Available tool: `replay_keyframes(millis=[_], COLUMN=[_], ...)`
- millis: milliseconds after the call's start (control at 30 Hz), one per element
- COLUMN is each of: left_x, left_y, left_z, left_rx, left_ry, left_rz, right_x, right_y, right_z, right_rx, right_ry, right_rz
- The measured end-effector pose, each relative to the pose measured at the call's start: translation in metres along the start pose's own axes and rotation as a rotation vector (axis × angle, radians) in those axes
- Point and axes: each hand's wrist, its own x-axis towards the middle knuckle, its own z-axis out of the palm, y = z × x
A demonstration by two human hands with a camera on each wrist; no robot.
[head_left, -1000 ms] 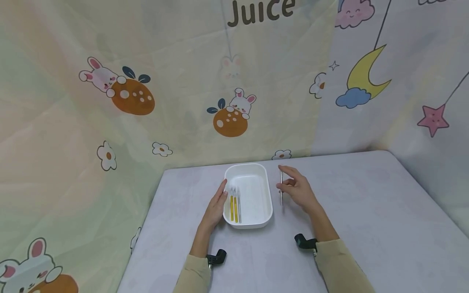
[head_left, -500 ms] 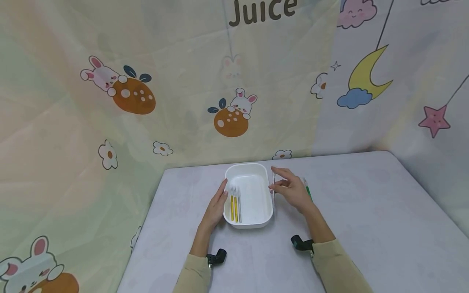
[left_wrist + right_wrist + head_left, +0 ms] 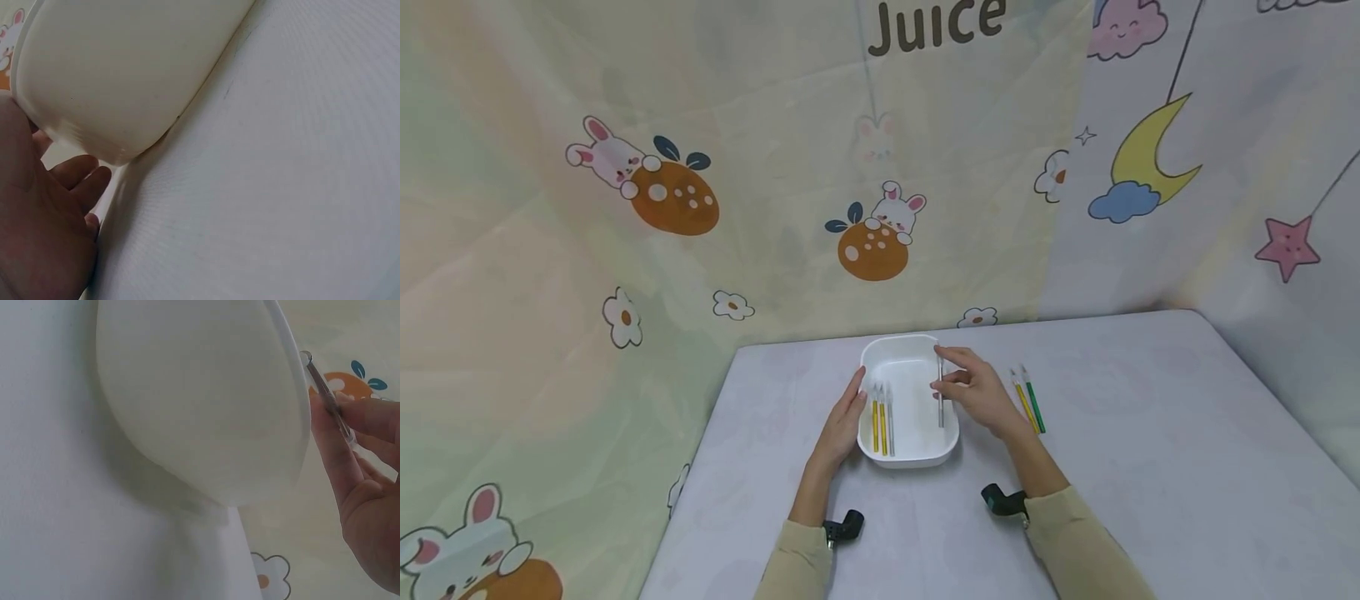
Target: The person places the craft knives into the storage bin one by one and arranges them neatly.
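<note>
A: Right hand (image 3: 981, 396); finger state?

B: Clamped; thumb and fingers pinch a slim silver tool (image 3: 941, 410); one fingertip reaches to its far end; right wrist view shows a ribbed shaft and a ring-like end.

A: Place of the held piece?

B: Over the right part of the white tray (image 3: 917, 433), just inside the right rim, its length running near to far; contact with the tray: cannot tell.

A: Left hand (image 3: 840, 429)?

B: Against the tray's left side; fingers fairly straight, pointing to the far side; in the left wrist view some fingers lie slightly apart beside the tray wall.

A: Tray contents?

B: Three slender pieces side by side along the left; two yellow-handled tools (image 3: 879, 429), then a silver-handled tool (image 3: 891, 425) to their right; all have their pale tips toward the far side.

A: Outside the tray?

B: On the pale table (image 3: 1120, 450), right of the tray and just beyond the right hand: a yellow tool (image 3: 1024, 406) and, just right of it, a green tool (image 3: 1034, 404); both slant, far ends leftward.

A: Background?

B: Printed cloth (image 3: 775, 217) behind the table; rabbits, oranges, flowers, a moon.
</note>
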Motion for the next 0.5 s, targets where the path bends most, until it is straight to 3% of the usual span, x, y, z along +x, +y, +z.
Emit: replay_keyframes(millis=[200,500], left_x=[-0.001,-0.001], left_y=[0.0,0.0], left_z=[0.0,0.0], left_rx=[0.005,0.006], left_ry=[-0.001,0.001], left_rz=[-0.002,-0.009], right_x=[0.002,0.005], right_y=[-0.004,-0.012], right_z=[0.009,0.026], right_rx=[0.005,-0.085], right_ry=[-0.011,0.011], right_rz=[-0.006,0.033])
